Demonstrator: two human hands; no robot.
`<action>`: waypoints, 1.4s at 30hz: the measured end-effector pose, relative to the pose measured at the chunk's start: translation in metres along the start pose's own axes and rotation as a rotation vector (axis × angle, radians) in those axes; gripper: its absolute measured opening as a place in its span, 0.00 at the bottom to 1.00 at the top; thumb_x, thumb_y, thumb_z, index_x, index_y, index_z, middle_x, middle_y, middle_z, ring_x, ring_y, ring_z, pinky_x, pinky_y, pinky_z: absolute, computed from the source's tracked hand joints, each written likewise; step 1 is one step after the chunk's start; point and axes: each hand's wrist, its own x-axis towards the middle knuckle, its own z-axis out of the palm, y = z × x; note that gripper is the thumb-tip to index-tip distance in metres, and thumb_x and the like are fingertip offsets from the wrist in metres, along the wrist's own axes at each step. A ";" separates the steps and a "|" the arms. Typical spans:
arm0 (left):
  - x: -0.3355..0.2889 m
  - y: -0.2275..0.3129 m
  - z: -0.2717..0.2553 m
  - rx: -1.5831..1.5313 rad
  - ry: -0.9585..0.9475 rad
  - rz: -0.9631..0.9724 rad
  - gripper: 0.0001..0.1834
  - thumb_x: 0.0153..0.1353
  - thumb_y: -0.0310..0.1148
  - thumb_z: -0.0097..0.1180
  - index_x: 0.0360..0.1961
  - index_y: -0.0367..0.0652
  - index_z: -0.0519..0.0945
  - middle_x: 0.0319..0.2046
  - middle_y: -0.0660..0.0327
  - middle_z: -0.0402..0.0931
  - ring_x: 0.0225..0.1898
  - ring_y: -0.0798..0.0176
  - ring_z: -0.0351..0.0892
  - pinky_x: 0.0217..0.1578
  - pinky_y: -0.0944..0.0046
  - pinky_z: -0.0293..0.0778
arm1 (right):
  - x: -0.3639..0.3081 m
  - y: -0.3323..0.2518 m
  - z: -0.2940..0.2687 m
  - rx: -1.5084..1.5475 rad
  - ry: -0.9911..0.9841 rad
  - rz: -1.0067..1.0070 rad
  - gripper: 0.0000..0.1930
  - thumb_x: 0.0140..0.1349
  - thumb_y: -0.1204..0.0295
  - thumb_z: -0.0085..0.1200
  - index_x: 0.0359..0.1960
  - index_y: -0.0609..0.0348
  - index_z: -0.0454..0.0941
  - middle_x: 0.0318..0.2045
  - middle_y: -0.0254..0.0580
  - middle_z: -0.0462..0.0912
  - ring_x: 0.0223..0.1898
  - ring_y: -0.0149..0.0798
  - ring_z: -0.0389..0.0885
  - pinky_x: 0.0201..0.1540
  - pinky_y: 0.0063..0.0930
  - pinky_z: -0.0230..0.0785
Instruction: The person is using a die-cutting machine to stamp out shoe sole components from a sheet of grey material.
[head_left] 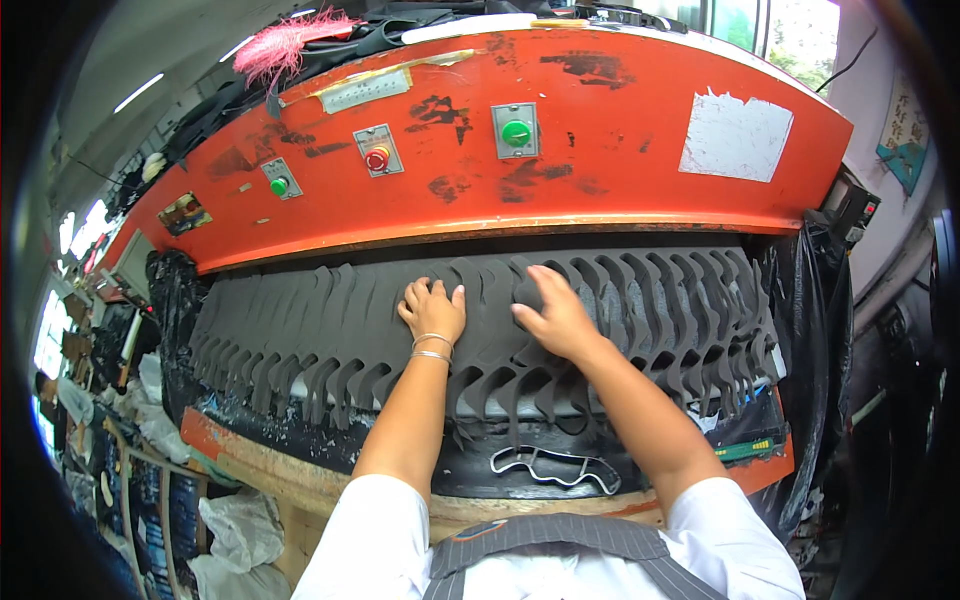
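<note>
**Left hand (436, 312) and right hand (560, 318) at a slotted sheet (494, 322)**

Both grips are open: the left spread on the sheet, the right's contact unclear. The sheet lies between a metal frame (562, 457) in front and a red panel (610, 135) beyond.

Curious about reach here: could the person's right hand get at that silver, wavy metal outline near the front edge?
Probably yes: the right hand appears empty, and nothing seems to cover the silver, wavy metal outline.
</note>
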 end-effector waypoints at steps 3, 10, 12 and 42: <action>-0.001 -0.008 -0.001 -0.079 -0.039 0.107 0.24 0.59 0.51 0.54 0.46 0.43 0.81 0.58 0.54 0.64 0.65 0.49 0.52 0.63 0.42 0.45 | 0.024 -0.003 0.035 -0.207 -0.089 0.250 0.36 0.50 0.61 0.63 0.55 0.75 0.66 0.53 0.64 0.72 0.58 0.56 0.69 0.62 0.40 0.62; 0.000 -0.008 -0.017 -0.035 -0.089 0.251 0.27 0.61 0.50 0.51 0.48 0.36 0.78 0.58 0.54 0.65 0.67 0.52 0.51 0.65 0.42 0.43 | 0.056 0.010 0.046 -0.245 -0.372 0.867 0.41 0.43 0.53 0.65 0.53 0.75 0.71 0.56 0.64 0.72 0.56 0.54 0.74 0.57 0.36 0.67; 0.002 -0.005 -0.019 -0.001 -0.118 0.217 0.28 0.62 0.51 0.48 0.49 0.36 0.78 0.60 0.54 0.64 0.68 0.51 0.49 0.66 0.42 0.41 | 0.054 0.011 0.044 -0.274 -0.370 0.913 0.44 0.43 0.49 0.64 0.54 0.77 0.69 0.53 0.63 0.75 0.51 0.53 0.79 0.54 0.35 0.71; -0.011 -0.048 -0.051 -1.097 0.023 0.016 0.23 0.46 0.32 0.69 0.43 0.33 0.78 0.43 0.54 0.76 0.47 0.57 0.75 0.49 0.59 0.70 | 0.072 0.001 0.064 0.117 -0.256 0.882 0.26 0.42 0.65 0.65 0.41 0.73 0.80 0.41 0.58 0.82 0.42 0.45 0.83 0.46 0.33 0.73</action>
